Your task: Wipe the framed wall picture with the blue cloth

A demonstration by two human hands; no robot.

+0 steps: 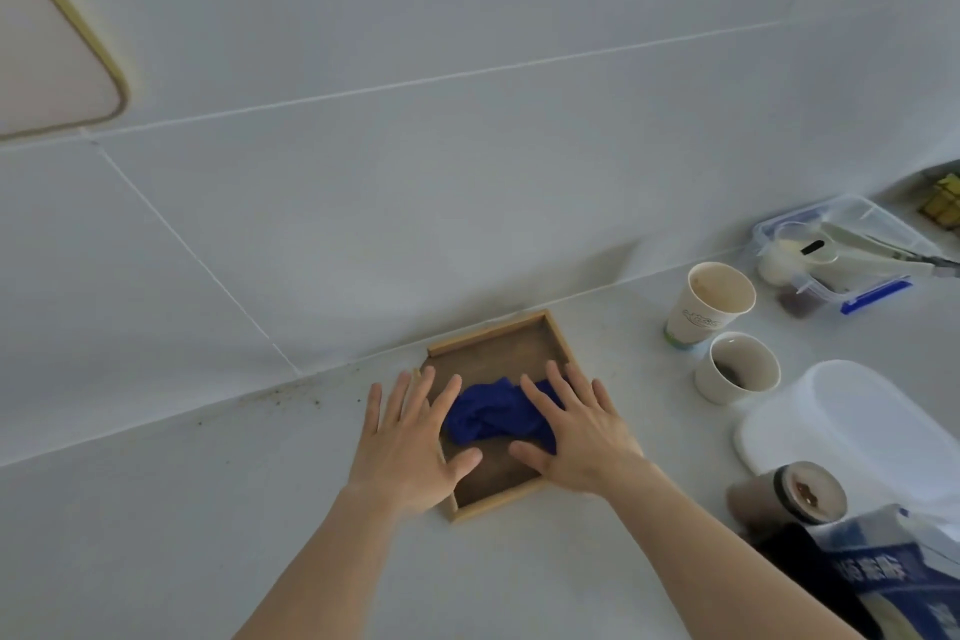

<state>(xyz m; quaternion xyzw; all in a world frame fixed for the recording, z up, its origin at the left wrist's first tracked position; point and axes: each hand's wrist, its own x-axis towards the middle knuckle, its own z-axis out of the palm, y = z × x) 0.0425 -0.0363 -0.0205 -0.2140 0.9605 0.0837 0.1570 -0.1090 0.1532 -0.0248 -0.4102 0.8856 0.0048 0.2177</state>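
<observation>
A crumpled blue cloth (491,418) lies in a shallow wooden tray (511,338) on the white counter by the wall. My left hand (415,442) is spread flat over the tray's left edge, fingers apart, just left of the cloth. My right hand (579,431) is spread over the cloth's right side, fingers apart and covering part of it; neither hand grips it. The framed picture (47,47), pale with a thin gold frame and a rounded corner, hangs on the wall at the upper left, cut off by the image edge.
Right of the tray stand a paper cup (709,304) and a white cup (737,369). Behind them is a clear box with blue clips (841,250). A white lid (857,421), a brown jar (795,494) and a blue-white package (893,572) fill the near right.
</observation>
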